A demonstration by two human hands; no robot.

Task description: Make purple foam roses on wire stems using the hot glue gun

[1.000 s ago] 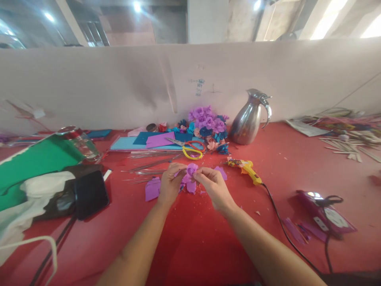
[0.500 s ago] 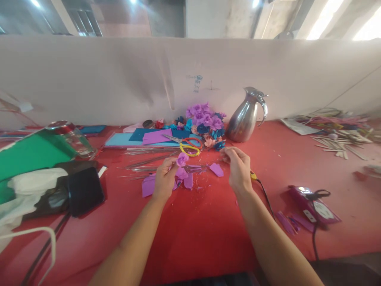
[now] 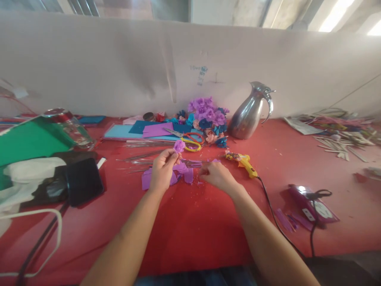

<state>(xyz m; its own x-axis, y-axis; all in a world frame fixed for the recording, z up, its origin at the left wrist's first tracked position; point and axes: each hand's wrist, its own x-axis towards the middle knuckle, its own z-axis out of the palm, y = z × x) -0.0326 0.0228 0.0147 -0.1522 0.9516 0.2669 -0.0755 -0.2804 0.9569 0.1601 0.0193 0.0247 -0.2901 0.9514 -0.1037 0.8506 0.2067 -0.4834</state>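
My left hand (image 3: 162, 170) holds a small purple paper rose (image 3: 179, 145) up above the red table (image 3: 193, 230). My right hand (image 3: 216, 174) rests low on the table beside loose purple paper pieces (image 3: 184, 174), its fingertips touching them; whether it grips a piece is unclear. A yellow glue gun (image 3: 245, 163) lies just right of my right hand, its black cord trailing toward me. Thin metal wires (image 3: 143, 158) lie just beyond my left hand.
A pile of purple, blue and pink paper flowers (image 3: 208, 119) sits by the back wall, with scissors (image 3: 190, 143) and coloured paper sheets (image 3: 149, 130) to its left. A steel jug (image 3: 251, 116) stands right of them. A power strip (image 3: 312, 204) lies right; a black pouch (image 3: 80, 184) lies left.
My right hand moved from the paper rose out toward the glue gun, then came back down onto the purple pieces. My left hand kept the rose and lifted it slightly.
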